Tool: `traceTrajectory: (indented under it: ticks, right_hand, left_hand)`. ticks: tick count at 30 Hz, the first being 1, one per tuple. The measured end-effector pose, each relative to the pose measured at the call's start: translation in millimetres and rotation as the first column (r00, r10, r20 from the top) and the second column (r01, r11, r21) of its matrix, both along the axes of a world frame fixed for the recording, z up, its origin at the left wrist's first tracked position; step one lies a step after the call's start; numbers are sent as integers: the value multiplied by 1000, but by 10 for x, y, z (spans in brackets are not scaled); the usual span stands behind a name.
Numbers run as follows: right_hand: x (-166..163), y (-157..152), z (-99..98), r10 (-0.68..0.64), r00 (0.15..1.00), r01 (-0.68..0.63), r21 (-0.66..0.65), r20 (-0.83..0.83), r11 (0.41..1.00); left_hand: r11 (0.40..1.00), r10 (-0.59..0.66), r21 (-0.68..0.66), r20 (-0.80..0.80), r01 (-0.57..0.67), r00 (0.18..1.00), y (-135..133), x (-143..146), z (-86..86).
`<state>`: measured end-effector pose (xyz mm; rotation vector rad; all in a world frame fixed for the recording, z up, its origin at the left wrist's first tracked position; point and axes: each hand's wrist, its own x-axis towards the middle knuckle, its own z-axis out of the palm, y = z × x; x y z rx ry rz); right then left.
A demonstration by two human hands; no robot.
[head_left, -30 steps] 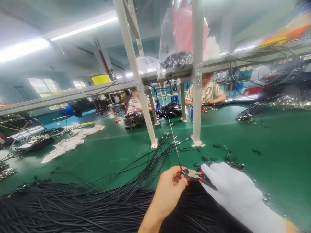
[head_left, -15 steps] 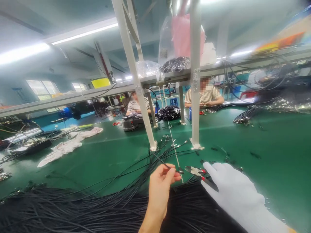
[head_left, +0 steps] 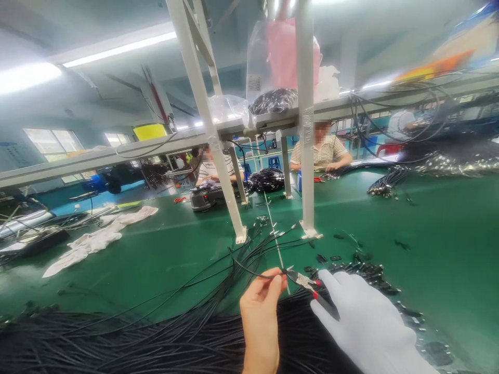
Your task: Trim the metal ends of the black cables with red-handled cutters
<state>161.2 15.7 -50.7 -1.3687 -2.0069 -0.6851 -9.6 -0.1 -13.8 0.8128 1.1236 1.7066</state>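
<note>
My bare left hand point(head_left: 262, 314) pinches a black cable point(head_left: 249, 270) near its end, between thumb and fingers. My right hand point(head_left: 360, 317), in a white glove, is closed around a pair of cutting pliers point(head_left: 304, 281) with red grips. The jaws of the pliers meet the cable's end just beyond my left fingertips. Whether they have bitten into it I cannot tell. Under both hands lies a wide heap of black cables point(head_left: 163, 340), and several more run up the table with bright metal tips. Small black pieces point(head_left: 370, 275) lie scattered beyond the glove.
White shelf posts point(head_left: 307, 192) stand on the green table point(head_left: 175, 249) ahead. A pale cloth point(head_left: 93, 244) lies at left, near a dark device point(head_left: 205, 199). Coiled cable point(head_left: 267, 179) sits further back. Across the table two people in striped shirts point(head_left: 329, 155) are seated.
The pliers have moved left, and their jaws now meet the cable end held in my left hand; before, a gap lay between them. The view has shifted slightly.
</note>
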Motion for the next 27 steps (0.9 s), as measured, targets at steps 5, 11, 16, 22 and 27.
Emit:
traceTrajectory:
  ticks: [5, 11, 16, 22, 27]
  right_hand:
    - [-75, -28, 9, -39, 997, 37, -23, -68, 999]
    - [39, 24, 293, -112, 854, -175, -485, -507, 857]
    - [55, -21, 508, -144, 738, -401, -600, -660, 693]
    - [71, -15, 429, 26, 790, -363, -433, -613, 825]
    - [130, 2, 403, 284, 834, -419, -207, -472, 884]
  left_hand:
    - [1000, 8, -9, 41, -8, 999, -15, 52, -21]
    - [994, -99, -20, 148, 103, 984, -68, 146, 43]
    - [984, -157, -57, 204, 171, 966, -103, 253, 56]
    - [962, -248, -177, -226, 210, 942, -126, 124, 52]
    - [930, 298, 356, -872, 86, 389, -162, -33, 370]
